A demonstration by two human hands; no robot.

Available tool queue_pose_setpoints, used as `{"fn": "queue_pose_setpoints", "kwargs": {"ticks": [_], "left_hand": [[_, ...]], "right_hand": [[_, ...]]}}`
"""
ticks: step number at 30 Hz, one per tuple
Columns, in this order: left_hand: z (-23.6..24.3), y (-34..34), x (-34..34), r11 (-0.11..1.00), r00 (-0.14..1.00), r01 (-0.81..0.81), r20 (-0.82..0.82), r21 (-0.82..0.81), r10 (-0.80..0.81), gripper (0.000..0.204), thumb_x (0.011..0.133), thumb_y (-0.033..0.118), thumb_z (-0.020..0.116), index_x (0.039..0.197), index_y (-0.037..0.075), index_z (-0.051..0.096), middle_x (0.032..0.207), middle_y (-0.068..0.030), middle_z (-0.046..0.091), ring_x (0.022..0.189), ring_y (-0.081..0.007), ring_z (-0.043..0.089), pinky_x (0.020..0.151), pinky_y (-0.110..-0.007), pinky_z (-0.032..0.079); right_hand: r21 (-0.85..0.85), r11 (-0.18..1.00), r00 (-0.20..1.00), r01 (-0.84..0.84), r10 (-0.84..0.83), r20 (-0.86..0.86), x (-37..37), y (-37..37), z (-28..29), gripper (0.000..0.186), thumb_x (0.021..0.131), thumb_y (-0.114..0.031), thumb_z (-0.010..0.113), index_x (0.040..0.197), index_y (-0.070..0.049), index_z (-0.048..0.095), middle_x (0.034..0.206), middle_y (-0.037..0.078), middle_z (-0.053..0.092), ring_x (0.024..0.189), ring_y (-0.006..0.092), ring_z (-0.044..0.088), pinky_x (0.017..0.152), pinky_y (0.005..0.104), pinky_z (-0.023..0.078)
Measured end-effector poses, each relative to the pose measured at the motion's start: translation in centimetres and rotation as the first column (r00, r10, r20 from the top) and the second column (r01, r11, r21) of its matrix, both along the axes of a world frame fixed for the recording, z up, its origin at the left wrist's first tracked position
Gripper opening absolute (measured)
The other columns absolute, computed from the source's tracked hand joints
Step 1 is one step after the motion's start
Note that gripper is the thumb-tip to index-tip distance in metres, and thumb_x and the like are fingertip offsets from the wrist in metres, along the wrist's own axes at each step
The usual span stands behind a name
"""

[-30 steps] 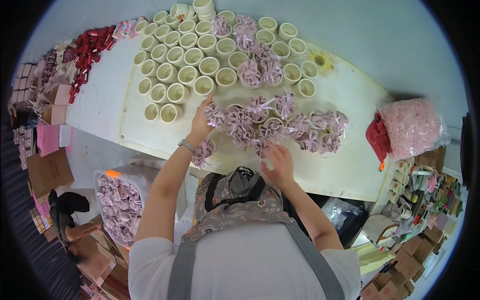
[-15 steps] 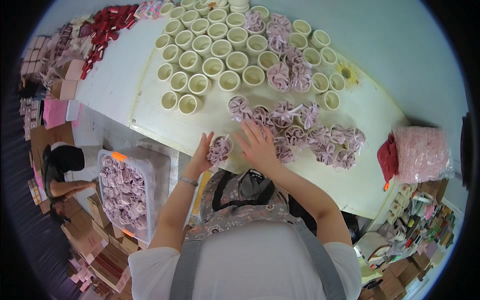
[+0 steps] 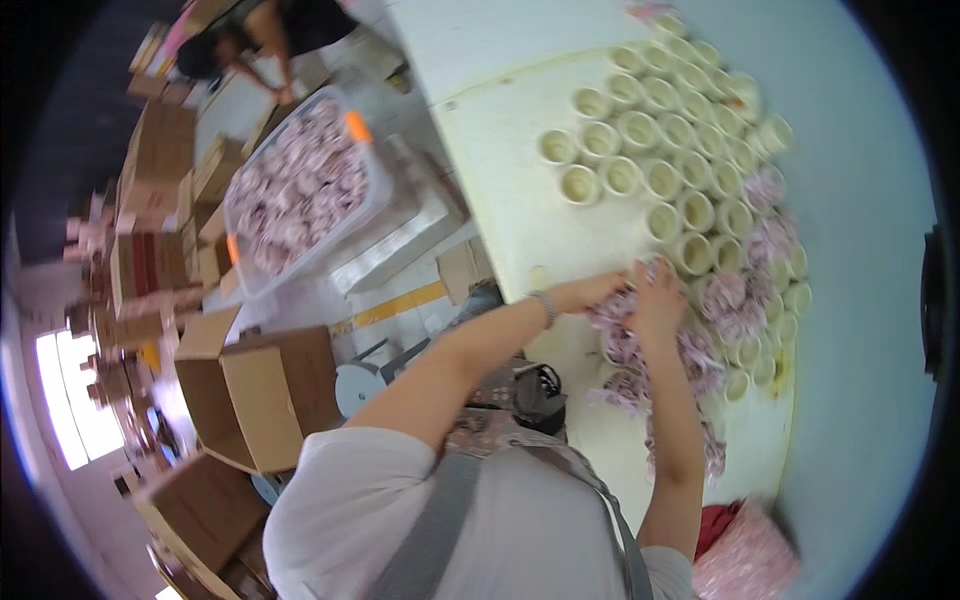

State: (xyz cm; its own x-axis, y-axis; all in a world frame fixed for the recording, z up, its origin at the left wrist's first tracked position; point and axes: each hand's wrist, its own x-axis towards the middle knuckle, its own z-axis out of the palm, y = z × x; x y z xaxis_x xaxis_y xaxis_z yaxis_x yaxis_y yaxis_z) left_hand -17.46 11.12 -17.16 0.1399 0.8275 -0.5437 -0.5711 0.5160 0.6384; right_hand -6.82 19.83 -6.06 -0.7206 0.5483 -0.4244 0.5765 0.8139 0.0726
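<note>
A heap of pink and purple fabric flowers (image 3: 622,345) lies on the pale table (image 3: 500,120) near its edge. My left hand (image 3: 592,293), with a bracelet at the wrist, is at the heap's near end, its fingers curled around some flowers. Right beside it, my right hand (image 3: 660,292) lies palm down on the heap with fingers spread. Beyond the hands stand rows of several small white round cups (image 3: 650,175). Some cups (image 3: 765,190) at the far side have pink flowers in them. The picture is blurred by motion.
A clear plastic bin (image 3: 300,195) full of pink flowers sits on the floor to the left. Open cardboard boxes (image 3: 270,390) stand around it. Another person (image 3: 250,40) bends over at the top left. A red item and a pink bag (image 3: 745,560) lie lower right.
The view has swung left, so the table now sits at the right and the floor bin is in sight. Both hands moved together onto the flower heap.
</note>
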Motion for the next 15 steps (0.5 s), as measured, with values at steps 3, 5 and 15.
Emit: {"fn": "queue_pose_setpoints", "kwargs": {"ticks": [3, 5, 15], "left_hand": [[8.9, -1.1, -1.3, 0.982, 0.998, 0.004, -0.055, -0.190, -0.015, 0.063, 0.093, 0.033, 0.042, 0.145, 0.001, 0.026, 0.147, -0.0172, 0.034, 0.134, -0.0271, 0.034, 0.107, -0.035, 0.032], [3.6, -2.5, -2.4, 0.990, 0.832, 0.137, -0.545, 0.032, -0.097, 0.058, 0.092, 0.034, 0.045, 0.140, 0.003, 0.036, 0.139, -0.0189, 0.043, 0.129, -0.0292, 0.042, 0.104, -0.036, 0.036], [-0.6, -35.0, -35.0, 0.721, 0.009, -0.676, -0.980, -0.152, -0.198, 0.055, 0.077, 0.027, 0.070, 0.123, 0.006, 0.049, 0.122, -0.0137, 0.055, 0.114, -0.0302, 0.050, 0.094, -0.044, 0.042]], "right_hand": [[0.046, 0.998, 0.999, 0.045, -0.046, 0.008, 1.3, 0.3, -1.1, 0.097, 0.054, -0.022, 0.085, 0.138, -0.027, 0.038, 0.146, 0.009, 0.032, 0.124, 0.0337, 0.041, 0.087, 0.0521, 0.046], [0.077, 0.996, 0.999, 0.046, -0.046, 0.005, 2.2, 0.7, -0.9, 0.094, 0.055, -0.015, 0.082, 0.137, -0.027, 0.038, 0.148, 0.009, 0.030, 0.127, 0.0352, 0.038, 0.088, 0.0552, 0.045], [0.213, 0.969, 0.988, 0.129, -0.106, -0.116, -1.0, -5.7, 4.9, 0.058, 0.072, -0.006, 0.064, 0.128, -0.016, 0.052, 0.146, 0.013, 0.035, 0.134, 0.0372, 0.032, 0.103, 0.0579, 0.028]]}}
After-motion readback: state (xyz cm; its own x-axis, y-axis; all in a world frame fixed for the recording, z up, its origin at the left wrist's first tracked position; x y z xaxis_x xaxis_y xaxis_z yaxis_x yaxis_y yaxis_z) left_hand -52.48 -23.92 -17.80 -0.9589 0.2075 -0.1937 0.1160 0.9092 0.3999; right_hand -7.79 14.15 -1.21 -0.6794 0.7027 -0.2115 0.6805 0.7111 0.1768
